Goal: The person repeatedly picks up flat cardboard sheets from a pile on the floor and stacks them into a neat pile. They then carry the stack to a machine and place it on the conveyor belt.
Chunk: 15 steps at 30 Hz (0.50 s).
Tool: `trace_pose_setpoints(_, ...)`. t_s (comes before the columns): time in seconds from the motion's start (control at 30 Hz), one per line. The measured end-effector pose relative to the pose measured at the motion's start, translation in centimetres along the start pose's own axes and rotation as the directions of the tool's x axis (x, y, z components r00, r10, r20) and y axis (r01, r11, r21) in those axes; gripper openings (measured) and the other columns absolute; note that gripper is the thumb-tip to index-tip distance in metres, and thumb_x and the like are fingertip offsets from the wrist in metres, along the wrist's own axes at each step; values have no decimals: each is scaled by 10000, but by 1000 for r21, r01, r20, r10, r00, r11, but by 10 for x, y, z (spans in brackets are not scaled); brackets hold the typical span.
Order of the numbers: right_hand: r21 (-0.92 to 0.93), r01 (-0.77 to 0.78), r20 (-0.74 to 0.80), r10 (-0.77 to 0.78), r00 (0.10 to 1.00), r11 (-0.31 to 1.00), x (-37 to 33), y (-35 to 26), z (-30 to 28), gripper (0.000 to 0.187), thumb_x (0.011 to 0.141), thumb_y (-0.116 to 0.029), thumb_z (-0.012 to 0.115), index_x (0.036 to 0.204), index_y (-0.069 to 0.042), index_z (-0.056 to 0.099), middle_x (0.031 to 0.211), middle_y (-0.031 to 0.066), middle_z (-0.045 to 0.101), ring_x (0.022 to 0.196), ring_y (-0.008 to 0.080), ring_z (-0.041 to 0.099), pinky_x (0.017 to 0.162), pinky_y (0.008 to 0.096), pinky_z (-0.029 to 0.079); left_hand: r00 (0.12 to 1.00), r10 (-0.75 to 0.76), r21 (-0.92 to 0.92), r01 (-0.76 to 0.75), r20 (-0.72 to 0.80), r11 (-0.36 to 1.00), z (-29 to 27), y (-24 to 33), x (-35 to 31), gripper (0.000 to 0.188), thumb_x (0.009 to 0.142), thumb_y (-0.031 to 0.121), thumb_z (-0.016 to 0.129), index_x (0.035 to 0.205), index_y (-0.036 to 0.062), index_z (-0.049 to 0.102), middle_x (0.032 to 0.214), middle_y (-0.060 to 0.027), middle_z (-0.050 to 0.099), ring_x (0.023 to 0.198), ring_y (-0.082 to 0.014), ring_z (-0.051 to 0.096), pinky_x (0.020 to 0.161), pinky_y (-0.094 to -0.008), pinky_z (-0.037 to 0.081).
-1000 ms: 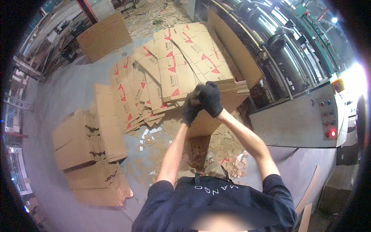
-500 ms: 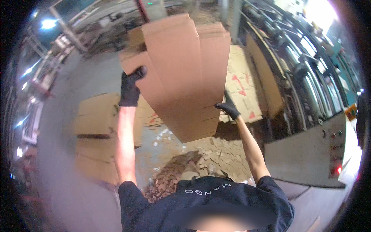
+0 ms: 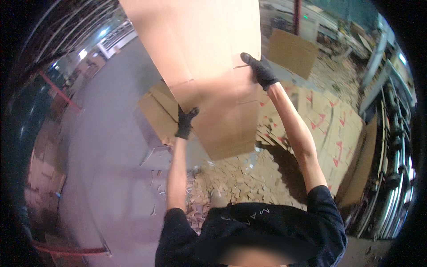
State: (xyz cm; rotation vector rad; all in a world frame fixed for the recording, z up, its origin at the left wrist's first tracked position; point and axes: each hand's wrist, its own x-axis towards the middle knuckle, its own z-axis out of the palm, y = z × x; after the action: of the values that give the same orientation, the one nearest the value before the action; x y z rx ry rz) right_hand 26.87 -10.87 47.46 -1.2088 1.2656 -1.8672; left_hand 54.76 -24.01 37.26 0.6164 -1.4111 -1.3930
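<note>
A large brown cardboard sheet, creased and slit along its lower part, is held up in front of me by both hands. My left hand, in a black glove, grips its left edge low down, thumb across the face. Higher on the right edge, my right hand, gloved in black too, is closed on it with the thumb on the near face. The fingers behind the cardboard are hidden. The top of the sheet runs out of view.
Flat cardboard with red marks lies at the right, beside a machine with metal rollers. Cardboard scraps cover the floor by my feet. More cardboard lies behind the sheet at left. A red rail is at lower left.
My view has swung left, and the machine now sits farther right. The cardboard is raised higher. My right hand is now higher than my left, which grips nearer the bottom.
</note>
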Motion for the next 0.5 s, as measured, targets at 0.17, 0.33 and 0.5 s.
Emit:
trace_pose_setpoints(0.17,201,53,293,-111,950,978,57,18,115,534,771,-325,690,1157,7,530,1094,90,577,973,149,531,853,265,416,938,168,-36,-187,-305,982,-108,-12,-6,491,768,93,651,1213,45,451,1044,-36,559,944,-148,541,841,-260,428)
trace_pose_setpoints(0.33,48,5,461,-27,887,999,48,70,210,504,807,-272,654,1193,2,482,1105,81,575,961,150,546,867,277,429,958,119,28,-116,-261,993,-208,46,-10,445,777,175,648,1166,29,489,1020,-34,559,929,-134,525,842,-280,416)
trace_pose_setpoints(0.5,206,-162,316,91,944,965,43,133,308,486,731,-172,726,1139,-13,515,1038,99,609,941,166,576,840,292,461,947,118,159,-73,-299,985,-265,85,-5,428,768,208,674,1119,24,512,1016,-34,555,932,-123,516,859,-275,401)
